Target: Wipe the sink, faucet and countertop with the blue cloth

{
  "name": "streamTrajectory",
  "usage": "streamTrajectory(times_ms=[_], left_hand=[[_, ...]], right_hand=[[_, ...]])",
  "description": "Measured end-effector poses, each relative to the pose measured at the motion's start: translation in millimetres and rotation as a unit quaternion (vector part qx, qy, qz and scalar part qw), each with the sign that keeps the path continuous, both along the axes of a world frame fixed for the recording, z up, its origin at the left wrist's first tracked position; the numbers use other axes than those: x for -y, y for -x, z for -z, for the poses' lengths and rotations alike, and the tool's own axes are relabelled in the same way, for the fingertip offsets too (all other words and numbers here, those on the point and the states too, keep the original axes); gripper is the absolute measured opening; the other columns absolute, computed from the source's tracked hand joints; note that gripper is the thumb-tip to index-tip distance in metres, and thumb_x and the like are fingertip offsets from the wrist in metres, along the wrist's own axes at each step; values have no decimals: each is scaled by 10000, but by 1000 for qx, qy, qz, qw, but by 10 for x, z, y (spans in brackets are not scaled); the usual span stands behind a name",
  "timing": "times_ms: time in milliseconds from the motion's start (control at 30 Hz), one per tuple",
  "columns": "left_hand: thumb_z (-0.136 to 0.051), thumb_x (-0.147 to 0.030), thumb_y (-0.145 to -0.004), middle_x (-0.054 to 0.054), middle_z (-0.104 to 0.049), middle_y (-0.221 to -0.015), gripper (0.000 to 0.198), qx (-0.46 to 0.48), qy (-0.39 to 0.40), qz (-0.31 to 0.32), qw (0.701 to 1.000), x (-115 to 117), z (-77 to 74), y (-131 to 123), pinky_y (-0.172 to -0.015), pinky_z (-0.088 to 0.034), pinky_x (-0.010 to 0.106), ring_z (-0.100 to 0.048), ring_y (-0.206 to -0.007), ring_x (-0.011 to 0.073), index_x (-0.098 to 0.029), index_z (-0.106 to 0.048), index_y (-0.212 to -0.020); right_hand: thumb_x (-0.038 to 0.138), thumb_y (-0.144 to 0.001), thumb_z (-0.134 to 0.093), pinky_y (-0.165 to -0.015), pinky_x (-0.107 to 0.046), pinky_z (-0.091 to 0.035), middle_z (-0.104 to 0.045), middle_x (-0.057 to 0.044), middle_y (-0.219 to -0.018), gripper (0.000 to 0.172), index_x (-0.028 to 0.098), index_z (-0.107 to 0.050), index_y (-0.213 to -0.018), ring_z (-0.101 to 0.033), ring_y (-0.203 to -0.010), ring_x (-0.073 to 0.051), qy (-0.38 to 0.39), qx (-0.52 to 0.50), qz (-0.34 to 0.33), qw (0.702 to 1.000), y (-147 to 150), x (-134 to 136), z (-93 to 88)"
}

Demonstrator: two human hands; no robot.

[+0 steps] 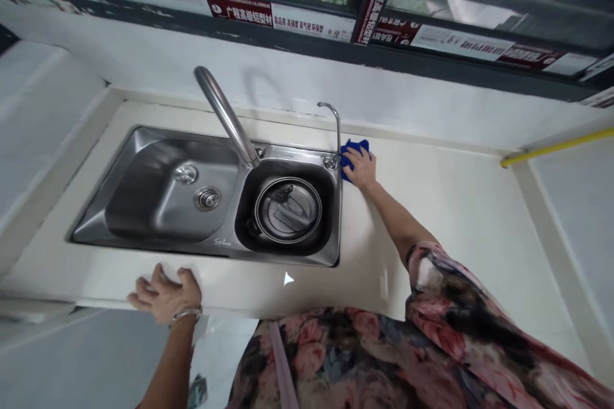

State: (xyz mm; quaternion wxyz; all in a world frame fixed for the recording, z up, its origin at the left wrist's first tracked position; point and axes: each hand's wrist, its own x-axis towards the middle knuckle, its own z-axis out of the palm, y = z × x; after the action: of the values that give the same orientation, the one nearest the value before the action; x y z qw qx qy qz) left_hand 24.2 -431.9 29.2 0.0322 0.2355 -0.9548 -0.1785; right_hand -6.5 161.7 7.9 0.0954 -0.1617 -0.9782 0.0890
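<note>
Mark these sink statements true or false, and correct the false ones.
The right hand rests on a blue cloth: true.
The left hand grips the tap: false, it rests on the counter's front edge.
A strainer sits in the smaller bowl: true.
The bangle is on the right wrist: false, the bangle is on the left wrist.

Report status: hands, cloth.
Right hand flat on blue cloth, on countertop. Small faucet right beside cloth. Left hand at countertop's front edge.
</note>
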Motion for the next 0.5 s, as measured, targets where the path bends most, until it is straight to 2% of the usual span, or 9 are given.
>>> streamTrajectory(times_ms=[133,200,333,433,500], left_hand=[[-509,-498,-1002,303,-269,-1708,723,-25,-10,32,999,16,3,-16,-1279,-198,754,-148,-1620,563,-113,-436,-1609],[-487,-528,-1010,304,-261,-1711,735,-36,-19,44,998,18,8,-37,-1279,-182,754,-132,-1626,560,-117,-425,-1616],[-454,-552,-1025,273,-212,-1743,751,-26,-45,43,998,-5,-36,-90,-1275,-213,731,-71,-1632,560,-124,-402,-1641],[-461,-506,-1040,304,-192,-1731,746,-39,-45,72,996,-40,-103,-130,-1268,-163,751,-61,-1615,588,-77,-374,-1644],[-476,-467,-1037,323,-192,-1722,738,-41,-40,87,995,-69,-144,-156,-1237,-189,776,-62,-1608,601,-64,-355,-1644]], right_hand=[[366,-940,-589,-1271,-533,-189,-616,-37,-1563,433,246,-748,-1325,-334,-1553,-363,16,17,-49,999,-422,416,-81],[348,-927,-597,-1275,-526,-192,-646,-27,-1525,403,255,-762,-1283,-358,-1546,-354,18,16,-67,997,-675,625,-93],[325,-892,-610,-1273,-527,-214,-684,-28,-1470,404,263,-763,-1260,-403,-1524,-350,24,-7,-80,996,-1176,994,-70],[328,-872,-626,-1280,-534,-210,-696,-36,-1451,398,259,-767,-1237,-411,-1527,-354,27,-23,-82,996,-1510,1286,-37],[329,-858,-635,-1288,-542,-202,-708,-39,-1431,405,259,-765,-1236,-421,-1526,-354,32,-28,-92,995,-1727,1513,-13]])
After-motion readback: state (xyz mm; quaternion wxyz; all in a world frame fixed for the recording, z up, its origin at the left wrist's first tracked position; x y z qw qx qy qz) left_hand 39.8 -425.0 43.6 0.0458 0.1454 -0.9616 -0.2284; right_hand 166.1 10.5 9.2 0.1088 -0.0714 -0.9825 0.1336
